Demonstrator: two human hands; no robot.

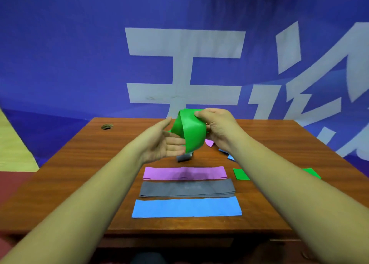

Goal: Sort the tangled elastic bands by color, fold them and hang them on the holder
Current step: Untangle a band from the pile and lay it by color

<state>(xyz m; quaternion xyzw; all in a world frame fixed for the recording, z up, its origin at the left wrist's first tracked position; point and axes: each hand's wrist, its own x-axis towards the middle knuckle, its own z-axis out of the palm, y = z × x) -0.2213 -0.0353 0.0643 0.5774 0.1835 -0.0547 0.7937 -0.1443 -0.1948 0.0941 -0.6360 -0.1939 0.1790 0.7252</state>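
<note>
Bands already sorted lie nearest the person, below both wrists: a flat blue band [186, 206], beyond it a flat grey band [187, 188], then a flat purple band [184, 173], stacked as parallel strips on the wooden table [83, 153]. A second green piece [241, 173] lies flat under the right forearm, its far end showing on the other side of the arm.

Left hand [162, 144] is spread, palm up and turned inward, fingers extended toward the lower edge of the raised green band [188, 133]; whether it touches the band is unclear. Right hand [216, 128] pinches the band's upper edge between thumb and fingers, holding it off the table as an open, curling loop.

Just below the hands, small scraps of the remaining pile show: a grey end [184, 158] under the green loop, a purple bit [209, 142] and blue bits [229, 155] beside the right wrist.

Judged step: sorting by colour, with green being freed and flattened. Next move likely calls for the left hand to take the lower edge, pull the loop flat, and lay it by the green piece. No holder is visible, so hanging looks well off.
</note>
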